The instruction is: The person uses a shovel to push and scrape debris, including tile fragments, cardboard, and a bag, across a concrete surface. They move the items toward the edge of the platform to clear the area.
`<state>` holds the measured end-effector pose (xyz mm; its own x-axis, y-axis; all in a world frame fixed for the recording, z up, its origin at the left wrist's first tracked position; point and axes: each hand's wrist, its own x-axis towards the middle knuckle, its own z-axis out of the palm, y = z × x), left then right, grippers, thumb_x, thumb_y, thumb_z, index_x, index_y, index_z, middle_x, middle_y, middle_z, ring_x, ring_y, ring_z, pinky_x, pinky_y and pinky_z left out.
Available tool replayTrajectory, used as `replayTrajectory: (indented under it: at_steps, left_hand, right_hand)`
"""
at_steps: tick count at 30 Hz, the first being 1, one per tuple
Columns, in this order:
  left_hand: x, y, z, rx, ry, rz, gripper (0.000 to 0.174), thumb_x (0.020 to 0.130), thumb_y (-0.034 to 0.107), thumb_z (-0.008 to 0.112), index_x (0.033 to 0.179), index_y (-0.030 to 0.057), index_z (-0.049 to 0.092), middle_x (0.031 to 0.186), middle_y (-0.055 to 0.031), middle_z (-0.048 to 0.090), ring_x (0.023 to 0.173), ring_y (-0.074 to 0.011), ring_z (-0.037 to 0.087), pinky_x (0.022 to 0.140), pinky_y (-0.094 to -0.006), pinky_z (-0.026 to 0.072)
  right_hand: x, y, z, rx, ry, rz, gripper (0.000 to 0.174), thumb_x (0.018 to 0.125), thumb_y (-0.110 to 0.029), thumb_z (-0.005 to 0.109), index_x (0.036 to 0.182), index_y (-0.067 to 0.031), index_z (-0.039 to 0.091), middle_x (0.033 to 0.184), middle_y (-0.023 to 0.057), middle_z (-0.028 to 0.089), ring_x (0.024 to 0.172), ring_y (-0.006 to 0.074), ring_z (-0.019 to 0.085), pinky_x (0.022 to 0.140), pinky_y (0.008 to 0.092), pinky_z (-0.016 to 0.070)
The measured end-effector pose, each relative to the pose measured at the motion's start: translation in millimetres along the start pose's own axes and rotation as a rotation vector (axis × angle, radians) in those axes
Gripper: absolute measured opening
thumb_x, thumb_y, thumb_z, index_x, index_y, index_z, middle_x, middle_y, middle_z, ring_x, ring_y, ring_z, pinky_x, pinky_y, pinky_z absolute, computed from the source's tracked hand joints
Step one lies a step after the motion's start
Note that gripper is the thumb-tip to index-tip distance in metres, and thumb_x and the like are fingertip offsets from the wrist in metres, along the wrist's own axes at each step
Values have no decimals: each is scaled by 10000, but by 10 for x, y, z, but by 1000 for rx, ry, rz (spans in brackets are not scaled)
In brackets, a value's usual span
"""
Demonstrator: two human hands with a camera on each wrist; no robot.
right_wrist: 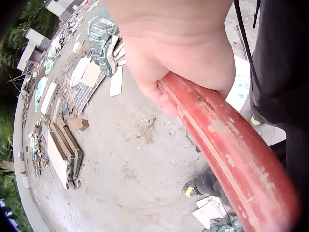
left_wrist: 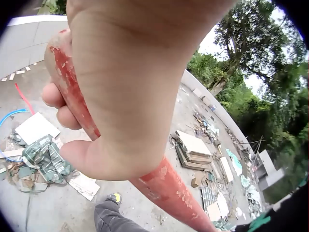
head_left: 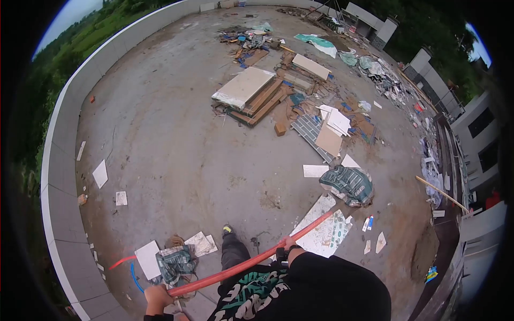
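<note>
Red pole (head_left: pixel 235 269) held across front of body, long axis slanting lower L to upper R in head view, upper-R end pointing out over white board (head_left: pixel 334 235) nr green sack (head_left: pixel 350 185); L hand (head_left: pixel 158 297) gripping lower-L end, R hand (head_left: pixel 290 246) gripping farther up, fingers curled round

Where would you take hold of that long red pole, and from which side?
I'd grip the red pole around its shaft at two well-spaced spots, probably from above, on the side nearest the body. It is long, so two grips should steady it better than one, and its rounded shape lets fingers wrap it. The left hand and right hand hold it spaced apart.
</note>
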<state>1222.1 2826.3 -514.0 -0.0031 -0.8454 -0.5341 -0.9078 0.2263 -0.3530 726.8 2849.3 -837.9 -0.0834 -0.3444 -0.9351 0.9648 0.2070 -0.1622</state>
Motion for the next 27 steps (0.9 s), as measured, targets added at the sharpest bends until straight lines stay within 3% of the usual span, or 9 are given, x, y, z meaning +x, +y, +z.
replayTrajectory:
  at_steps: [4,6,7,11,14,18,20,24,27]
  left_hand:
    - [1392,-309,-1486,103,92,165,291,507,301,573,739,141,643,733,-100,620,731,-270,601,630,-353,477]
    - [1719,-147,-2183,155,173,205,268,493,284,572,703,132,643,712,-101,617,711,-272,600,618,-354,475]
    - [1327,66,-2208,205,215,203,270,496,273,569,712,129,644,714,-102,617,711,-262,603,612,-349,476]
    - [2627,-134,-3577,275,250,292,249,486,237,570,695,123,643,668,-102,610,667,-259,605,575,-332,478]
    - [2493,285,-3843,304,303,277,241,481,229,570,685,119,637,658,-106,607,643,-264,602,567,-331,476]
    - [3685,303,-4815,278,248,325,242,481,228,569,684,108,624,652,-111,604,629,-269,598,568,-336,471]
    - [4283,641,-5263,266,249,277,245,484,229,567,690,107,620,649,-108,603,644,-270,597,571,-340,468]
    - [5011,533,-6004,89,131,269,255,632,248,540,827,93,592,785,-181,603,766,-334,583,679,-425,463]
    - [5042,575,-6397,-21,97,152,249,610,243,545,805,99,606,786,-176,606,772,-330,583,680,-418,461]
  right_hand:
    - [156,-468,1059,56,73,-100,121,751,-147,443,691,-42,439,678,120,496,687,279,502,604,447,420]
    - [26,-823,1419,238,48,-14,95,756,-103,427,706,-23,413,618,122,452,581,250,460,601,451,428]
    - [-54,-830,1042,270,21,0,95,756,-103,427,706,-23,413,618,122,452,581,250,460,601,451,428]
    - [141,-1289,2262,383,90,-7,97,755,-109,425,701,-31,406,629,108,466,586,253,463,601,447,411]
    - [212,-1521,2082,271,-33,44,101,746,-92,411,667,-34,388,609,102,455,581,248,457,600,451,407]
    - [1292,-1984,2888,367,64,73,96,757,-81,404,677,-37,375,587,97,425,585,242,457,586,436,418]
    - [1357,-2553,3569,629,212,132,97,735,-55,424,647,-19,400,610,125,449,594,281,483,571,410,437]
    - [1913,-3676,4820,430,216,134,115,748,-109,415,656,-41,428,580,99,447,571,269,479,545,411,425]
    - [2023,-4471,5953,243,274,188,148,762,-164,406,666,-63,456,550,72,444,547,256,475,519,411,413]
